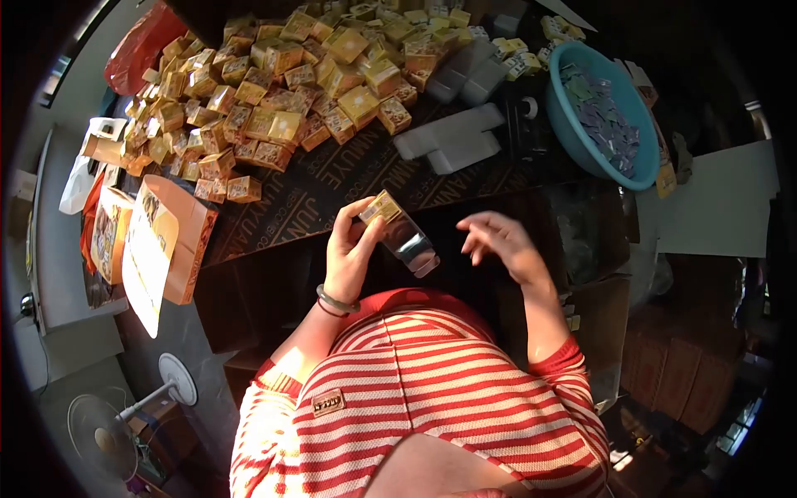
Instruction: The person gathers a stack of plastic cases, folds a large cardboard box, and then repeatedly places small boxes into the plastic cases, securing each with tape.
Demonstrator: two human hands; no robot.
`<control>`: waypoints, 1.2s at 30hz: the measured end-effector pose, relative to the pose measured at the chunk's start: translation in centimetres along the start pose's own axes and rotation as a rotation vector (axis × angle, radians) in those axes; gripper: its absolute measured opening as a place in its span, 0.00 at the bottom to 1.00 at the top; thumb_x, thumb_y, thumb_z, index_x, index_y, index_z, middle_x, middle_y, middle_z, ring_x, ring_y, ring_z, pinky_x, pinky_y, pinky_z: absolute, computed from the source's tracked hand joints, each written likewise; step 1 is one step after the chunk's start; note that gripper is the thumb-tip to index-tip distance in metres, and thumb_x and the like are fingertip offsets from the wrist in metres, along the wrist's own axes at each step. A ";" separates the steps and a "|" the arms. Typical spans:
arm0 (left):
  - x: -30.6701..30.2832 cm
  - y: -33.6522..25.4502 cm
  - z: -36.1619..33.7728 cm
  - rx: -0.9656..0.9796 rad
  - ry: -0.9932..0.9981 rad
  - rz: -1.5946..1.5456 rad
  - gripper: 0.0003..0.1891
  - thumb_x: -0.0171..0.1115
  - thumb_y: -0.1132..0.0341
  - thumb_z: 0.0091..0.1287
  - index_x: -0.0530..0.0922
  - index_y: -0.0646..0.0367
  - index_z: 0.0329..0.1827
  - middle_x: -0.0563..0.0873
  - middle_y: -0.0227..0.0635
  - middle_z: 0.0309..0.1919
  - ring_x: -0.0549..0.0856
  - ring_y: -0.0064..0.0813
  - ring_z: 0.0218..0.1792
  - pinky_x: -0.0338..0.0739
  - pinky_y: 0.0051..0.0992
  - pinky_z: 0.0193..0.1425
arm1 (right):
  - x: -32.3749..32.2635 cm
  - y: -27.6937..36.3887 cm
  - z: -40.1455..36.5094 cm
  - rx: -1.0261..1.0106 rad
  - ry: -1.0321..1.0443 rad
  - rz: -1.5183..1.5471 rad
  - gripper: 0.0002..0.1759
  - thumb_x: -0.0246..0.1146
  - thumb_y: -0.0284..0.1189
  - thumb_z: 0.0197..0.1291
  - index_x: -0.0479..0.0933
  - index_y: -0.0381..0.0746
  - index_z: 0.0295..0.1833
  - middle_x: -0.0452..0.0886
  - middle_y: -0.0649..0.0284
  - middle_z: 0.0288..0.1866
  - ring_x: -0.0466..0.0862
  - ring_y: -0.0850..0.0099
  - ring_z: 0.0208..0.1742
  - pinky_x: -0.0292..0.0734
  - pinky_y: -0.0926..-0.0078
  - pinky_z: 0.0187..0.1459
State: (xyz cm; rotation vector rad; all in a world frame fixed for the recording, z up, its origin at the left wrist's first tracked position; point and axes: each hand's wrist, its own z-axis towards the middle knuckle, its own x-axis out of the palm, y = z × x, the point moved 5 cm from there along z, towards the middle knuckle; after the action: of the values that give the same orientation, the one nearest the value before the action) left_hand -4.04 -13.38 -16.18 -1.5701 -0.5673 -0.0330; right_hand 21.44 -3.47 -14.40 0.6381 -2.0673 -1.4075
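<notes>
Between the thumb and fingers of my left hand (pixel 345 256) is a clear plastic box (pixel 409 241), tilted, its lower end pointing to the right with a flap standing out. A small yellow box (pixel 382 206) sits at the upper end of the plastic box, under my thumb. My right hand (pixel 503 247) hovers to the right, apart from the box, with bent fingers spread and nothing in them. Just beyond my hands, flat clear plastic boxes (pixel 452 139) lie on the dark printed tabletop (pixel 332 187).
A big heap of small yellow boxes (pixel 274 95) covers the back left. At the back right stands a blue basin (pixel 554 104) of small purple packets (pixel 604 124). An orange display carton (pixel 189 249) stands at the left edge; a fan (pixel 104 436) is below left.
</notes>
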 end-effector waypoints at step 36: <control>5.0 -3.8 4.0 -0.159 0.237 -0.060 0.20 0.62 0.69 0.79 0.73 0.59 0.71 0.81 0.30 0.61 0.83 0.22 0.59 0.83 0.27 0.61 | -9.5 3.6 2.1 -0.658 -0.969 -0.673 0.10 0.59 0.30 0.80 0.80 0.34 0.55 0.84 0.63 0.44 0.82 0.76 0.39 0.79 0.77 0.44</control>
State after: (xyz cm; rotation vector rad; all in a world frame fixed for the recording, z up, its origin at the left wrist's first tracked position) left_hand -2.35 -8.06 -11.28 -1.6744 -0.4326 -0.3119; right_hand 26.74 5.36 -13.36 0.3888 -1.8049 -3.0740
